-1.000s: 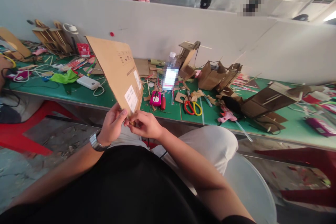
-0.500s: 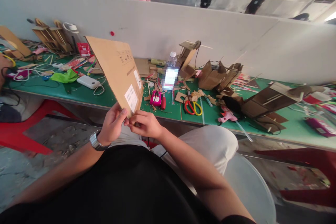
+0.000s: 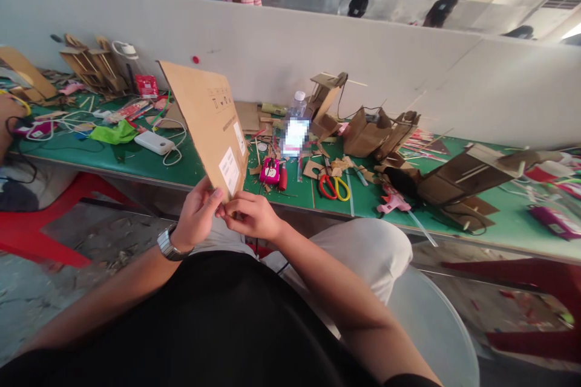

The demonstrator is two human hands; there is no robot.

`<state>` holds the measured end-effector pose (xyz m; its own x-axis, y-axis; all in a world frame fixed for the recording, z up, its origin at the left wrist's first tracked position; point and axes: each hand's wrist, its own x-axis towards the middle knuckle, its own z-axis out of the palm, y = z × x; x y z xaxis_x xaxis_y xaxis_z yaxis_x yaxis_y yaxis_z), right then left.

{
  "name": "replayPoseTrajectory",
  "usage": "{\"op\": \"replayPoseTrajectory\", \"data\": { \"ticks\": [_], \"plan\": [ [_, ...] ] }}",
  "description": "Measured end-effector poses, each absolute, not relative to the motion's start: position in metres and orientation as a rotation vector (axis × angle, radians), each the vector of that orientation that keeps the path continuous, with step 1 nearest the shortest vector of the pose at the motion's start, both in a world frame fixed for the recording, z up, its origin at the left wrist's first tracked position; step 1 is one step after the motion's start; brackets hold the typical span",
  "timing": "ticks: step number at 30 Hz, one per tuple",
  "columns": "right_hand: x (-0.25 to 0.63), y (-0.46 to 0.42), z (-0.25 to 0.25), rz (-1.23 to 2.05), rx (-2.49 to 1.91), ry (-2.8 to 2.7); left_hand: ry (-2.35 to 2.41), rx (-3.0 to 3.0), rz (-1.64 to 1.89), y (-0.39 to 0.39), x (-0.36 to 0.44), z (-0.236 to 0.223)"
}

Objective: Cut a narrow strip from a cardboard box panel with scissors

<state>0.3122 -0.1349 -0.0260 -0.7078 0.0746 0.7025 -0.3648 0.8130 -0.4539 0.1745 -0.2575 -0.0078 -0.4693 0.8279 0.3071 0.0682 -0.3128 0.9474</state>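
A flat brown sheet of cardboard (image 3: 206,118) with printed symbols and white labels stands tilted upright above my lap. My left hand (image 3: 200,213) grips its lower corner, thumb on the printed face and a metal watch on the wrist. Close beside it, my right hand (image 3: 252,214) is closed at the sheet's bottom edge, its fingers curled and pinching there. The fingertips of both hands nearly meet, and what lies between them is partly hidden. Past the sheet, a pink box-shaped device (image 3: 269,171) and scissors (image 3: 333,187) with red and yellow handles lie on the green table (image 3: 299,195).
A lit phone (image 3: 296,136) and a clear bottle (image 3: 298,104) stand behind the scraps. Cardboard structures (image 3: 467,175) and a pink glue gun (image 3: 393,201) are on the right. A white power bank (image 3: 154,142) with a cable lies left. Another person's arm (image 3: 11,115) is at the far left.
The cardboard sheet has tilted slightly, its top edge shifting a little to the right in view. Both hands keep the same hold.
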Motion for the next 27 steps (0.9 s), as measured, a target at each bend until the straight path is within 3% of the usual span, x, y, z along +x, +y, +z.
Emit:
{"op": "replayPoseTrajectory", "data": {
  "ticks": [27],
  "plan": [
    [0.3118,-0.1362,-0.0297,0.790,0.163,-2.190,1.356,1.141,1.843,-0.2578,0.1755,-0.0065]
  ]
}}
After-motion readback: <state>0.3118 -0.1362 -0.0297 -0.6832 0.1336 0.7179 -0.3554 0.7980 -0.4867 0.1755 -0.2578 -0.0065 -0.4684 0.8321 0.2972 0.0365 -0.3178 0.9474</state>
